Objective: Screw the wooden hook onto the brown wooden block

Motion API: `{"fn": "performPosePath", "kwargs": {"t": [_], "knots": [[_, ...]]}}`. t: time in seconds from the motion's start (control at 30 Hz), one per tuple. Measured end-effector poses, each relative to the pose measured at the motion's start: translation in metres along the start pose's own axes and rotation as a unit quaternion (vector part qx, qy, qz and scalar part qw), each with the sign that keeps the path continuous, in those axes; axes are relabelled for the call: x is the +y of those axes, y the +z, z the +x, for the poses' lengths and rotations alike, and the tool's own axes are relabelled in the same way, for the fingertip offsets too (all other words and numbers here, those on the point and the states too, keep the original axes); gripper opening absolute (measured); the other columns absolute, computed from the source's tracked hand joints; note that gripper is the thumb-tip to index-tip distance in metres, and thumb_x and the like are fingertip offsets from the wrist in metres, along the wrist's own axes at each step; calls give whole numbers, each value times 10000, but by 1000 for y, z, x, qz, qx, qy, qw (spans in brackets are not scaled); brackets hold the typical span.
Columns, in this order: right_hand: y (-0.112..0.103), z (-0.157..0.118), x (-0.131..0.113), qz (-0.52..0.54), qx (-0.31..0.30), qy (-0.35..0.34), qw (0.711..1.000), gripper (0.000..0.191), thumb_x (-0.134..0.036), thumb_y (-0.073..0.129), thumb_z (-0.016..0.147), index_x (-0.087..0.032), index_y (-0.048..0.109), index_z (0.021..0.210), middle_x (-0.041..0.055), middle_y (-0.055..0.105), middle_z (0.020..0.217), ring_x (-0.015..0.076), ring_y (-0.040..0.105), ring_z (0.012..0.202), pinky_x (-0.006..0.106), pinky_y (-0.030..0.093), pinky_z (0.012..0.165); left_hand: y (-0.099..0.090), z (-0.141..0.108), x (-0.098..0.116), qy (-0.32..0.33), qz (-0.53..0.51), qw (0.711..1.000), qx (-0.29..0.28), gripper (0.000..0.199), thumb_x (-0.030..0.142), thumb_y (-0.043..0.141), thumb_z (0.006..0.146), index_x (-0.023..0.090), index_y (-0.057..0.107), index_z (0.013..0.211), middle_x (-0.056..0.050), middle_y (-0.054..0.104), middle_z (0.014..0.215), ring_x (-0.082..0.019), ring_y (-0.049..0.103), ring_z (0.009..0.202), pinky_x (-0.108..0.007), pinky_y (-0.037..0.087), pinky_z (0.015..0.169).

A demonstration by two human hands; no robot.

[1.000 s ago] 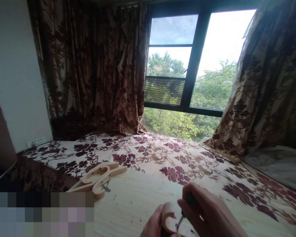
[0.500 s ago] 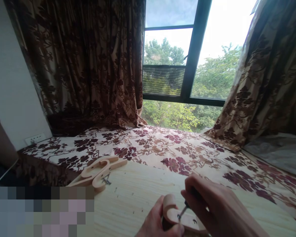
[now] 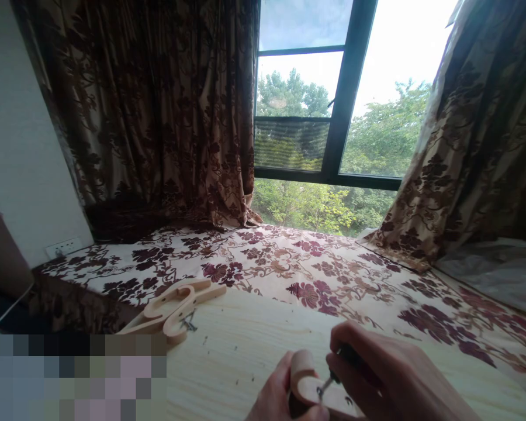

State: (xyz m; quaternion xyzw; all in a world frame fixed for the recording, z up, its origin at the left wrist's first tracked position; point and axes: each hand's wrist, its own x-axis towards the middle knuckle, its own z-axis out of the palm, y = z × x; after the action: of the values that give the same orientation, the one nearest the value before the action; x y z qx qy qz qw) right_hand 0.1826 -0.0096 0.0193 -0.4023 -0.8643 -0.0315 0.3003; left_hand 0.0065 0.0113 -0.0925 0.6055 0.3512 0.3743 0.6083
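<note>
Low in the view, my left hand point(image 3: 274, 397) is closed around a curved wooden hook point(image 3: 303, 363), its thumb along the near side. My right hand point(image 3: 377, 368) grips the dark handle of a screwdriver point(image 3: 327, 383). The screwdriver's metal shaft slants down to a screw point(image 3: 319, 392) in the hook's flat face. Beside it a second hole point(image 3: 349, 400) shows, partly shaded by my right hand. Further left on the pale wooden board point(image 3: 219, 362) lie more curved wooden hooks point(image 3: 175, 333), with several loose screws point(image 3: 188, 321) next to them.
A flowered cloth point(image 3: 272, 263) spreads behind the board up to the window point(image 3: 333, 146). Patterned curtains point(image 3: 166, 117) hang on both sides. A wall socket point(image 3: 64, 248) sits at the left. Small dark marks dot the board. The lower left corner is pixelated.
Both hands, the hook and the screwdriver sit slightly lower and further right in the view. My right hand has turned a little on the handle. The screwdriver tip stays at the screw.
</note>
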Motion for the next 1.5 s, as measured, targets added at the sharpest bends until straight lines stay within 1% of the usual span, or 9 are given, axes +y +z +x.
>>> {"fn": "performPosePath", "kwargs": {"t": [0.23,0.43,0.63,0.73,0.83,0.97,1.17,1.37,1.5], "knots": [[5,3,7,-22,61,53,996,188,-317,448,934,-242,430,763,-61,553,508,115,511,393,210,378,386,-1,2,-1,-23,37,999,18,345,295,686,619,227,429,839,70,398,700,-88,363,634,-210,309,573],[-3,2,0,21,15,17,1000,141,-260,499,895,-242,437,769,-63,576,572,83,519,428,162,399,402,-3,1,0,6,30,1000,-2,342,327,676,647,219,434,863,56,417,732,-98,379,664,-219,321,603],[1,0,12,1,11,71,997,131,-311,460,926,-243,434,817,-64,566,539,104,520,419,192,406,396,-1,1,-3,-2,47,999,23,325,323,674,645,222,440,845,62,398,716,-96,367,656,-218,307,592],[-2,-3,13,7,5,54,998,98,-319,512,899,-248,471,845,-60,588,560,112,543,438,195,429,409,-1,1,-5,-1,46,999,28,323,327,676,647,223,449,851,64,405,716,-92,365,653,-214,297,585],[-5,-6,8,60,3,30,998,55,-305,531,885,-258,517,859,-48,627,634,105,580,494,169,453,443,-2,0,-2,-5,41,999,11,327,328,673,655,221,447,867,60,412,726,-91,370,653,-212,306,585],[-2,-5,6,68,-26,49,996,124,-277,477,909,-248,492,790,-55,570,590,100,527,474,174,431,434,-3,-2,5,-6,32,999,-6,313,314,650,678,223,433,884,63,402,723,-85,364,636,-209,308,576],[1,-3,8,55,-12,77,995,176,-316,412,947,-240,465,798,-50,561,585,108,509,476,200,422,442,-1,1,3,-4,47,999,11,327,281,671,633,219,419,832,65,404,713,-92,374,658,-211,325,594],[-1,-1,-1,24,-2,22,999,154,-270,533,879,-239,452,752,-69,555,569,82,501,436,168,390,405,0,2,-5,-2,52,998,26,291,277,638,651,214,440,855,57,415,724,-103,405,671,-220,341,599],[3,1,6,29,0,58,998,179,-295,453,928,-236,445,758,-60,545,548,97,493,436,189,395,411,1,3,-4,-16,55,998,37,286,251,639,628,219,433,823,64,411,713,-101,403,677,-212,339,605]]}}
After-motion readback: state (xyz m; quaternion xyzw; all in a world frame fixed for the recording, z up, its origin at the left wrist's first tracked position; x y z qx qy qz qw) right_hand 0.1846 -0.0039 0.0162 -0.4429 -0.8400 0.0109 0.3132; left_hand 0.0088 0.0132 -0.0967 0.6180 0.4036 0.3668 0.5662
